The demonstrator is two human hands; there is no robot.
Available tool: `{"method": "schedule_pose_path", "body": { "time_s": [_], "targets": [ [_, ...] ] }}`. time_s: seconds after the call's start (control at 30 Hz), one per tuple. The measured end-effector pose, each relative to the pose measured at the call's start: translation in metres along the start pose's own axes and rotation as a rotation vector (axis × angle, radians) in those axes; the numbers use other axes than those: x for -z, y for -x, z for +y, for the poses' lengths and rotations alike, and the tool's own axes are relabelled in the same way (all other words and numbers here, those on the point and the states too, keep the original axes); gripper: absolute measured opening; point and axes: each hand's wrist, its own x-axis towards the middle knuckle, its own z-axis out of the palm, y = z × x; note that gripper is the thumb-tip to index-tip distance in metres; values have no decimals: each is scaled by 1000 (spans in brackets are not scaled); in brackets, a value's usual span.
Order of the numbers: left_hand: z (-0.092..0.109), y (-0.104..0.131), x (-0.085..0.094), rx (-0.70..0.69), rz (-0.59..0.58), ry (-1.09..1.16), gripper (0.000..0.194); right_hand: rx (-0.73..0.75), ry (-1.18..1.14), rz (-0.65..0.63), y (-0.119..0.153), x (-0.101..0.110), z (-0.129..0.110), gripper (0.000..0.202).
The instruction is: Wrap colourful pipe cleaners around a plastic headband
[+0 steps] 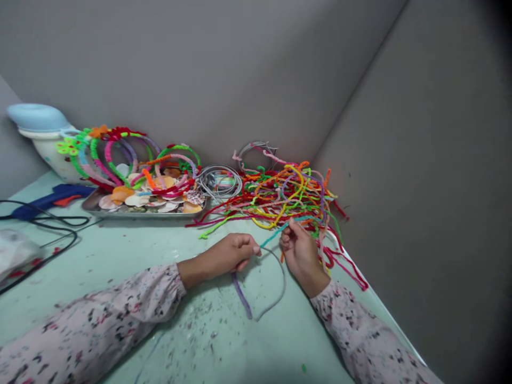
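Note:
My left hand (236, 250) is closed, pinching a grey wire hoop (283, 285) together with one end of a turquoise pipe cleaner (274, 235). Purple pipe cleaner (242, 297) covers the part of the hoop that hangs below that hand, while the bare wire curves round to the right. The turquoise strand runs up to my right hand (299, 250), whose thumb and fingers are closed on it, and its far end reaches toward the pile. Fingertips hide exactly where strand and wire meet.
Behind my hands lies a tangled heap of coloured pipe cleaners (276, 197), with coiled grey wire (220, 181) beside it. Farther left stands a metal tray (160, 215) of shells and wrapped hoops (108, 154). A blue glue gun (52, 200), black cord (74, 234) and blue-lidded container (52, 144) are at left.

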Motion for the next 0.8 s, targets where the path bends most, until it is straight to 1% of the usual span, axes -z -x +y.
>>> {"method": "schedule_pose_path", "body": {
  "time_s": [0.2,0.43,0.6,0.8],
  "targets": [
    [0,1,-2,-29,-24,-72,24,-9,-9,-1,-2,1,0,31],
    [1,1,2,11,-45,59,24,-83,-61,-31,-5,2,-3,21],
    [0,0,5,31,-66,138,22,-75,-71,-126,-1,2,-3,18],
    [0,-1,7,37,-75,147,19,-70,-65,-144,-1,4,-2,16]
  ]
}}
